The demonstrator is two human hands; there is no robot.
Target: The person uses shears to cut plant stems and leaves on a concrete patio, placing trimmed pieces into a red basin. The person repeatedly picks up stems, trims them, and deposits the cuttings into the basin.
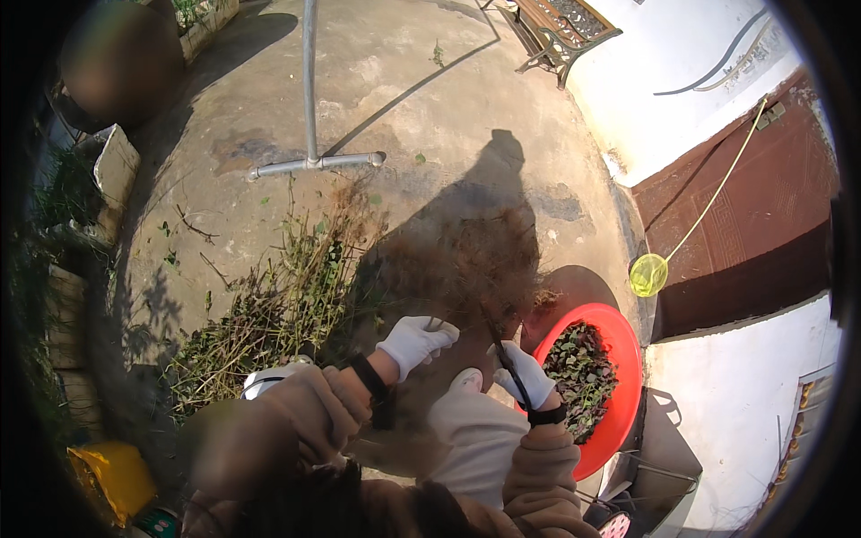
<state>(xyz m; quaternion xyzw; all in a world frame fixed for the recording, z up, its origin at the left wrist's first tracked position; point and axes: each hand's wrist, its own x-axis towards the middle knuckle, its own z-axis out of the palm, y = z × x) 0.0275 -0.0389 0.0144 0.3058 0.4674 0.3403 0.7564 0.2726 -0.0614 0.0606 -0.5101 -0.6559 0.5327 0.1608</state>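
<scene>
My left hand (418, 344), in a white glove, is raised over the shaded ground with thumb and fingers pinched. A thin stem (438, 321) seems to be between its fingertips; most of it is lost in the shadow. A long, dark, slender tool (509, 372) runs through my right hand (530, 378), also white-gloved; its exact kind is unclear. Just right of that hand stands a red plastic basin (629, 376) holding loose green and purplish leaves (580, 387). Cut leafy stems (279, 302) lie heaped to the left. Tangled brown roots or dry stalks (464, 255) lie ahead in my shadow.
A metal pipe stand (311, 101) rests on the concrete ahead. A yellow-green net (649, 274) leans by a brown door (746, 195). Farther off is a bench (565, 40). Planters (116, 168) line the left; a yellow bag (114, 481) sits lower left.
</scene>
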